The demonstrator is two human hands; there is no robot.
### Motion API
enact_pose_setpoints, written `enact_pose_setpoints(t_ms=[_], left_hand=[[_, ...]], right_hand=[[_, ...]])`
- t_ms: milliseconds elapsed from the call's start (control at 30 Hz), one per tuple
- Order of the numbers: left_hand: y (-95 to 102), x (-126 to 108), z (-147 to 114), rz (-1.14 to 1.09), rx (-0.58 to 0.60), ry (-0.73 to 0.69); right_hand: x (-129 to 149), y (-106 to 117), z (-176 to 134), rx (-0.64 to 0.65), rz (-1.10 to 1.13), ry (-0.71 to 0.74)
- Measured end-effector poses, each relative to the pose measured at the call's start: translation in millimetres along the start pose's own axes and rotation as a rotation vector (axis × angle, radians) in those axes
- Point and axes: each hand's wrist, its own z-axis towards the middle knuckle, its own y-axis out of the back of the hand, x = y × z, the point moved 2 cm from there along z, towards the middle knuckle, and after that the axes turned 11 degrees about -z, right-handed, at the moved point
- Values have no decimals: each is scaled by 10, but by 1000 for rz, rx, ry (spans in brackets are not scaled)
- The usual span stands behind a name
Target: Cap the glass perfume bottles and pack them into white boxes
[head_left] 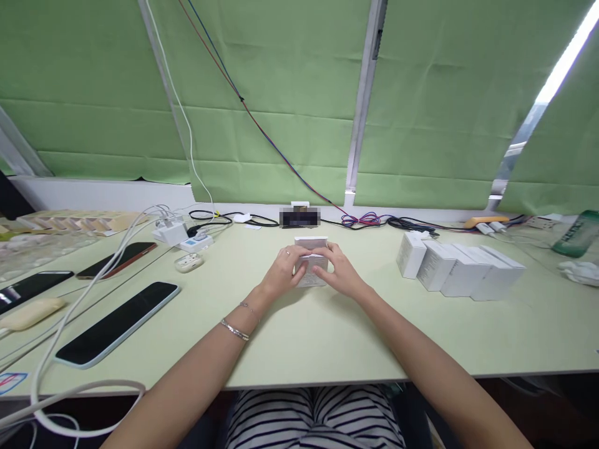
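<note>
Between my two hands, at the middle of the table, stands a small white cardboard box with its lid flap raised at the back. My left hand grips the box's left side, thumb on the front face and fingers over the top edge. From the right, my right hand holds it the same way, thumb on the front and fingertips at the top. The fingers hide part of the box's opening, and I cannot see what is inside. Several similar white boxes stand in a row to the right.
Phones lie on the left, the nearest a black-screened phone in a pale case. Beside them are white cables, an earbud case and a power strip. Dark cables run along the back. A green bottle lies far right.
</note>
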Motion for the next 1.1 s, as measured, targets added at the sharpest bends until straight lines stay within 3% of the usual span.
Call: enact_pose_setpoints(t_ms=[133,267,467,700,900,1100], left_hand=[[-3,5,4,38,21,-22],[10,17,4,135,16,28],[21,13,-2,190,-1,89],[44,49,-19,232,-89,75],[90,83,-17,117,-205,101],[91,69,15,29,-18,124]], right_hand=[[-57,-96,-21,-63,65,66],[-171,-264,-48,-212,96,14],[-239,-377,-57,-290,188,-19],[-231,-338,-43,-273,185,-47],[-223,-349,-61,-279,187,-46],[-226,-361,-61,-282,179,-28]])
